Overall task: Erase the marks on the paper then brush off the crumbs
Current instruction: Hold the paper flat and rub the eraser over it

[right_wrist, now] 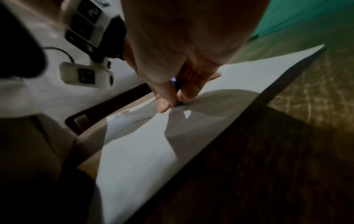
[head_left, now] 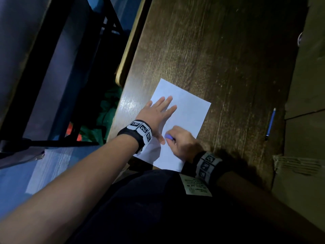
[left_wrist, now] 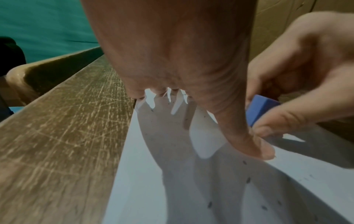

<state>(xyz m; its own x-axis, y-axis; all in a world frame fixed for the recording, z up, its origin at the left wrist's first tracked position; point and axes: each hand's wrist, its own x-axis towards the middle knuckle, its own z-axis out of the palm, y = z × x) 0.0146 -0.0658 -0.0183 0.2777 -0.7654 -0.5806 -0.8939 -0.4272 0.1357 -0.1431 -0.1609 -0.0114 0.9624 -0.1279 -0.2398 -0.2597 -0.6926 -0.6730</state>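
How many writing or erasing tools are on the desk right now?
2: a blue eraser pinched in the right hand on the paper, and a blue pencil lying right of it.

A white sheet of paper (head_left: 182, 110) lies flat on the brown wooden table (head_left: 219, 55), near the table's left edge, with its near end hanging a bit over the near edge. A blue eraser (left_wrist: 258, 109) (a small block) stands on the paper's near part. Tiny dark crumbs (left_wrist: 248, 179) are scattered over the paper.
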